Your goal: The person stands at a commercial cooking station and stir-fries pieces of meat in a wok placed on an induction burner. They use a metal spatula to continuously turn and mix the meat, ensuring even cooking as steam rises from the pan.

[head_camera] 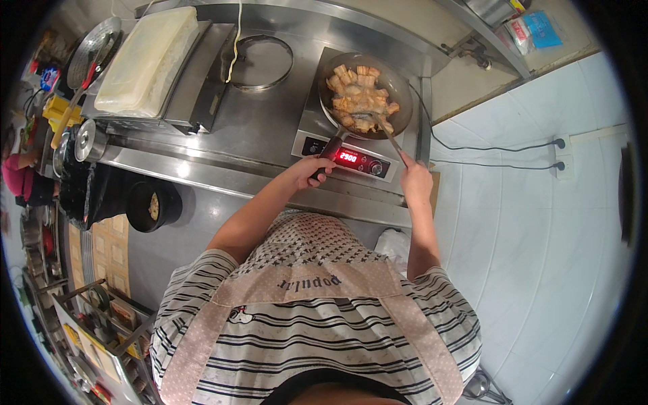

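Note:
A wok (405,96) sits on an induction cooker (349,159) whose red display is lit. Browned chunks of food, perhaps meat, lie in the wok (359,91). My left hand (313,172) is closed around the wok's dark handle (331,150). In my right hand (416,182) is the handle of a long metal ladle or spatula (389,132); its head rests among the chunks at the wok's near side, partly covered, so its exact kind is unclear.
Left of the cooker, a round glass lid (266,63) lies on the steel counter. Further left stands a steel appliance (195,86) bearing a pale plastic container (147,61). Two black cords (486,147) run to wall sockets at right. A black bin (154,205) stands below; a person (23,174) is at far left.

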The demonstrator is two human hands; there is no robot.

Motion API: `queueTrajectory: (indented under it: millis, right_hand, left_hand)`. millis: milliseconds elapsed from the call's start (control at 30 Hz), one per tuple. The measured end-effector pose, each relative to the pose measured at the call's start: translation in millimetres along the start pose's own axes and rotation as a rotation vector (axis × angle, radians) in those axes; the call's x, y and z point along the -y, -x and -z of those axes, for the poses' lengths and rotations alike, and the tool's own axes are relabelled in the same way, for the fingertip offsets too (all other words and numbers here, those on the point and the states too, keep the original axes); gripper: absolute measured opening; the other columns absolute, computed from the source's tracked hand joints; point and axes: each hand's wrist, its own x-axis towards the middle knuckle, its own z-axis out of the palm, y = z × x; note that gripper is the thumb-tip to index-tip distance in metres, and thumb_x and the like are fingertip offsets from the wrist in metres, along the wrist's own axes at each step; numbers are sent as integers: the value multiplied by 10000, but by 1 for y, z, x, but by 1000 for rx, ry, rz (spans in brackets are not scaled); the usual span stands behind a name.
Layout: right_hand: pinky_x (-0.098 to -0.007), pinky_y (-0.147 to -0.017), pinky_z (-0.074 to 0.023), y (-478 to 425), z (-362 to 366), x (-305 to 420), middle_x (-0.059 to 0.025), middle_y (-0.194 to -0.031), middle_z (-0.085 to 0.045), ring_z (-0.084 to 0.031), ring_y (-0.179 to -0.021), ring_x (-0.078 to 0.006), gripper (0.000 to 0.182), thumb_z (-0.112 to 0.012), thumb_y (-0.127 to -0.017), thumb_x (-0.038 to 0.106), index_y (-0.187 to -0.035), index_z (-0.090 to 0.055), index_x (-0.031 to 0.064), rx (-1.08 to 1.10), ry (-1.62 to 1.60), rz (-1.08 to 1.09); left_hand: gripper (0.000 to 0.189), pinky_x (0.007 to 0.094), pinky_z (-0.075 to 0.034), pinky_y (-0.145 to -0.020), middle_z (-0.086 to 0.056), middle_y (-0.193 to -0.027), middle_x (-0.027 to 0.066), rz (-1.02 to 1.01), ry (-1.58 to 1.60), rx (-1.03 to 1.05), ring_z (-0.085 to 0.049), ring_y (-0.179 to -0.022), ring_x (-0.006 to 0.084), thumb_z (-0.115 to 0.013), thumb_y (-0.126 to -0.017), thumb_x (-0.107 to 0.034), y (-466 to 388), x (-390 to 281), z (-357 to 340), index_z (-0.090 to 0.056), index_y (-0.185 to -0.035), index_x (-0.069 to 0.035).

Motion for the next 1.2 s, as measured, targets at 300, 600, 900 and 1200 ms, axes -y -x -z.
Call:
queueTrajectory:
  millis: [300,600,900,1200]
  right_hand:
    - [-318,-747,-473,-34,-23,-52,-117,-802,-656,-622,-767,-223,246,-577,-857,167,-1077,-647,84,93,-581,-126]
    - [-216,-338,-233,-32,21,-82,59,-568,-435,-318,-412,-29,229,-546,-886,177,-1087,-639,117,270,-894,-426]
    - [-215,-325,-226,-30,-6,-79,49,-574,-449,-307,-395,-31,240,-524,-888,144,-1099,-611,69,470,-983,-451]
    - [-208,-366,-260,7,53,-68,47,-595,-456,-330,-410,-39,271,-523,-889,129,-1138,-608,62,417,-1021,-461]
  left_hand:
    - [170,163,-196,-338,-489,-698,-34,-19,-2,-1,-397,-461,39,-645,-792,-144,-1,2,3,-478,-823,-133]
    - [162,164,-201,-336,-484,-701,-29,-18,3,4,-389,-463,40,-633,-804,-140,0,2,3,-473,-828,-125]
    - [167,167,-197,-337,-488,-710,-29,-5,3,13,-405,-469,46,-645,-784,-140,2,-1,1,-482,-820,-132]
    - [177,165,-201,-342,-494,-705,-29,-3,9,15,-403,-465,43,-653,-774,-142,-3,2,5,-483,-826,-137]
